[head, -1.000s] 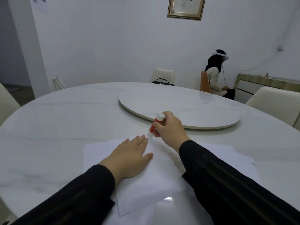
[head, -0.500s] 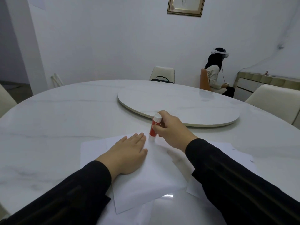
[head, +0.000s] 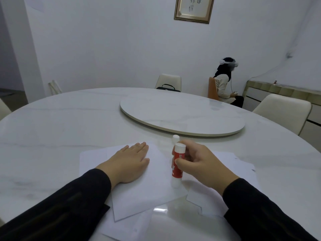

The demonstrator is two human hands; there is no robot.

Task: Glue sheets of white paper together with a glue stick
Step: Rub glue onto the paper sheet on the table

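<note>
Here, the glue stick is a red tube with a white cap end on top and a white base at the bottom, lettering on its side too blurred to read. My right hand is wrapped around its middle, thumb across the red label. It stands nearly upright, long axis vertical, lower end down on the top sheet of white paper. A small white cap shows just behind it on the tabletop; whether it touches my fingers I cannot tell.

My left hand lies flat, fingers spread and extended, palm pressing the same sheet. More white sheets lie overlapped beneath and to the right, all near the tabletop's near edge.

The round white marble table carries a raised turntable at its centre. Pale chairs ring it, a black bag sits on one at the far edge, another person sits by the white wall, and a framed picture hangs above.
</note>
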